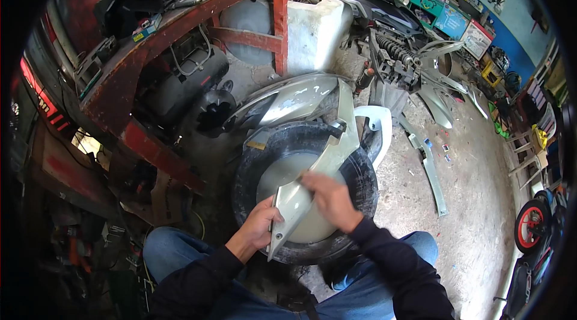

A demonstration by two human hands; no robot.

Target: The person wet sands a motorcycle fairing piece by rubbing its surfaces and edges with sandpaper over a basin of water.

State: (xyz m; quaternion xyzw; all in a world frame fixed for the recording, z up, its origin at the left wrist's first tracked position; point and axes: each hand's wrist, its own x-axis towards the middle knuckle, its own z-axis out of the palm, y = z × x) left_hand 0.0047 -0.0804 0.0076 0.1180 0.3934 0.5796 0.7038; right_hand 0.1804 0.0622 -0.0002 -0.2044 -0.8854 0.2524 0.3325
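Observation:
A long silvery-green motorcycle body panel lies slantwise over a black tub of cloudy greyish water. My left hand grips the panel's near end, thumb on top, close to a small screw hole. Against the panel's middle, my right hand presses with its fingers curled together. A small brownish edge shows at those fingertips; what it belongs to is too small to make out. The tub stands between my knees. Beyond its far rim rests a larger glossy silver fairing, and a white curved panel leans at its right.
At the left stands a red wooden bench over a dark cylindrical tank. A narrow panel strip lies on the concrete floor at right. Motorcycle parts with a coil spring sit farther back. A wheel with a red rim is at far right.

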